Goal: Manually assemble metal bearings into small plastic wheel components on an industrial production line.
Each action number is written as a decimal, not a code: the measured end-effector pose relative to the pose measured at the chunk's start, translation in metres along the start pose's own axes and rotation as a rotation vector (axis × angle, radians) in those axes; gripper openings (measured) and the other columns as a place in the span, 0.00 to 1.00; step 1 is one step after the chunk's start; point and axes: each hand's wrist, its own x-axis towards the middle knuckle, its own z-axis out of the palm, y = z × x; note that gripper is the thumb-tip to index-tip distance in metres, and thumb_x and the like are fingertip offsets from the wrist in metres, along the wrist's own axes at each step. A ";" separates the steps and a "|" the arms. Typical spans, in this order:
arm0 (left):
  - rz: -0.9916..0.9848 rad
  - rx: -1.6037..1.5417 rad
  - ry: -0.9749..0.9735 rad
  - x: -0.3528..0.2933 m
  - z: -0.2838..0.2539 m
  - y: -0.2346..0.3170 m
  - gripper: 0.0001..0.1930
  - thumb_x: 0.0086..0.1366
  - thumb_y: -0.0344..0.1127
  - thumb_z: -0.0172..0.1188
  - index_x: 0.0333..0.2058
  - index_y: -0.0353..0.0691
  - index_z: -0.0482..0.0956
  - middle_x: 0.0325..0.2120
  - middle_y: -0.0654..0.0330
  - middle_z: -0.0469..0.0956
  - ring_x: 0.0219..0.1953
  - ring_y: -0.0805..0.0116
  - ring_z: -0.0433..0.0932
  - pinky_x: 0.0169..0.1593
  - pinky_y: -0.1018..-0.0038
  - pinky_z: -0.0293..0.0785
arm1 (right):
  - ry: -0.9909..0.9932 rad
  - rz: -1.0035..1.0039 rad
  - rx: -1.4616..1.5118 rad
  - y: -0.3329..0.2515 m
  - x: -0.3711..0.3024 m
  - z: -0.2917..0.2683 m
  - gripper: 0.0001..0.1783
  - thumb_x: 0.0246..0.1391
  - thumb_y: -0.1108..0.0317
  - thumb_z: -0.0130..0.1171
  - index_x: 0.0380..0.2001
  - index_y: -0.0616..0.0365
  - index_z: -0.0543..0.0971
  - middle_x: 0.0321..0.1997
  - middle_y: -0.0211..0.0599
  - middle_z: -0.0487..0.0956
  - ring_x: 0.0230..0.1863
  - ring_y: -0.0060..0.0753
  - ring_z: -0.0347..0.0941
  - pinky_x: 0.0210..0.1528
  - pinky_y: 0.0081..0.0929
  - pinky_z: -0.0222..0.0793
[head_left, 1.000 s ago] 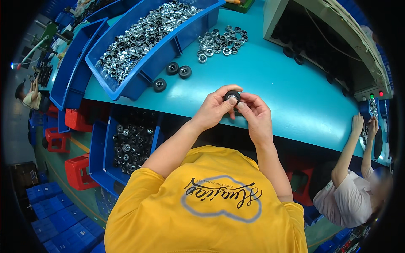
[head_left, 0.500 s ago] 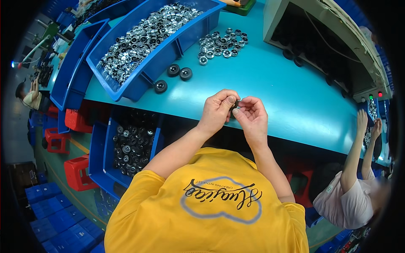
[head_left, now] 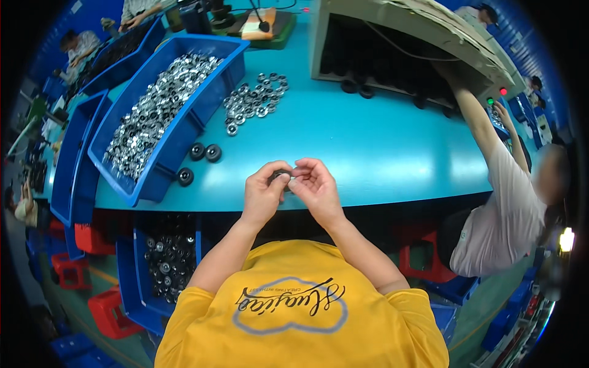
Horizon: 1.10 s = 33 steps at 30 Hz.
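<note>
Over the table's near edge, both my hands are closed around a small black wheel [head_left: 279, 175], largely covered by fingers. My left hand [head_left: 262, 193] wraps it from the left. With thumb and fingertips my right hand [head_left: 318, 193] pinches at its right side. To the left of my hands lie three loose black wheels [head_left: 213, 153] on the turquoise table [head_left: 343, 147]. Beyond them a loose group of shiny silver hubs [head_left: 262, 111] is spread out. A long blue bin [head_left: 195, 122] heaped with similar silver parts [head_left: 156, 110] stands at the left.
Below the table edge at left, another blue bin [head_left: 127, 270] holds black wheels [head_left: 169, 257]. A beige machine [head_left: 318, 43] with a dark opening stands at the back right. On the right a co-worker's arm [head_left: 475, 119] reaches into it. Red stools [head_left: 107, 311] stand on the floor.
The whole view has swung, and the table's things sit further left in it. My hands still hold the wheel, more of which now shows. The co-worker's arm has reached into the machine's opening.
</note>
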 end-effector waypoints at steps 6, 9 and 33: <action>-0.023 -0.133 -0.104 0.001 0.007 0.004 0.13 0.71 0.25 0.50 0.53 0.38 0.75 0.33 0.63 0.77 0.25 0.79 0.73 0.30 0.79 0.74 | 0.029 0.055 0.117 -0.009 0.001 -0.007 0.23 0.58 0.77 0.62 0.56 0.65 0.70 0.44 0.35 0.74 0.45 0.21 0.74 0.49 0.20 0.73; -0.016 -0.052 -0.098 0.000 0.010 -0.004 0.12 0.72 0.25 0.50 0.52 0.38 0.75 0.34 0.63 0.78 0.26 0.79 0.74 0.30 0.79 0.74 | 0.040 0.002 0.030 -0.006 -0.004 -0.010 0.24 0.58 0.77 0.62 0.57 0.65 0.70 0.44 0.34 0.74 0.44 0.21 0.74 0.49 0.20 0.74; 0.349 0.462 -0.291 0.039 0.065 0.003 0.33 0.63 0.26 0.63 0.66 0.44 0.64 0.37 0.54 0.82 0.34 0.62 0.83 0.33 0.70 0.78 | 0.176 -0.004 -0.088 -0.018 0.011 -0.074 0.11 0.62 0.73 0.60 0.47 0.65 0.77 0.41 0.35 0.81 0.39 0.25 0.79 0.43 0.24 0.76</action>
